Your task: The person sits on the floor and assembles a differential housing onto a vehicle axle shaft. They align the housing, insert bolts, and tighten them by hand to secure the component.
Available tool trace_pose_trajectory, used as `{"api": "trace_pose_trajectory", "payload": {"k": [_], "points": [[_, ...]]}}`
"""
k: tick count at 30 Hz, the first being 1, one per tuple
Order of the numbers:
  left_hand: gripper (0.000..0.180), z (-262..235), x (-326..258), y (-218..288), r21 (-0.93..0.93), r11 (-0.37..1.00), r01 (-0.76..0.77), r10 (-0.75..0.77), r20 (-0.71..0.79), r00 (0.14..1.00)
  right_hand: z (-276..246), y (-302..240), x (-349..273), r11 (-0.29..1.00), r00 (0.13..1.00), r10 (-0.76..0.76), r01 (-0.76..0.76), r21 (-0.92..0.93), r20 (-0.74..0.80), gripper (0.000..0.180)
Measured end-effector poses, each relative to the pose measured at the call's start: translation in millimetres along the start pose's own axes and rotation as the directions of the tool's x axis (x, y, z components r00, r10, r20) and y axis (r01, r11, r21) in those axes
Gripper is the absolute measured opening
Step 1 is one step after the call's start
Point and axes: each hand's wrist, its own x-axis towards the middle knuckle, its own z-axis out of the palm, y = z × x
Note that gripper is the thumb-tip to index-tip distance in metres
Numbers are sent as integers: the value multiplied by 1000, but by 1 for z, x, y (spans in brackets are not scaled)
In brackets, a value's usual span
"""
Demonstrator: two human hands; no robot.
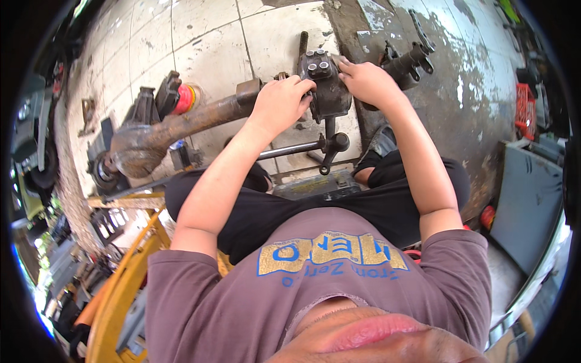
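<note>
In front of me a dark, greasy steering knuckle (331, 100) sits at the right end of a long rusty axle housing (196, 121). Several shiny bolt heads stand on the knuckle's top plate. My left hand (280, 104) is closed against its left side, fingers bent over the edge. At the upper right edge, my right hand (370, 85) has its fingers pressed together on the metal; what lies under the fingertips is hidden. A steel rod (293, 149) runs below the knuckle to a joint with a ringed arm (327, 162).
Right of the knuckle lies a dark tubular spindle (407, 65) with a flange. A red-and-yellow roll (184, 98) stands behind the axle. A yellow metal frame (130, 266) is at my left, a grey cabinet (525, 196) and a red crate (524, 112) at my right.
</note>
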Motion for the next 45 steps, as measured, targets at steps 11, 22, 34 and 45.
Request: {"api": "trace_pose_trajectory", "payload": {"k": [11,22,34,45], "points": [[22,4,-5,2,42,999,20,-16,-83,996,-19,1,-2,975,998,53,-58,217,28,44],[19,3,-4,5,16,999,50,-48,-77,996,-18,-4,0,993,999,19,-24,115,43,47],[21,0,-5,5,51,999,15,-9,-115,993,-10,-19,-7,997,993,-13,22,78,-119,43],[24,0,-4,8,162,987,-20,34,-81,996,2,11,-1,998,999,-48,48,-31,-6,43]]}}
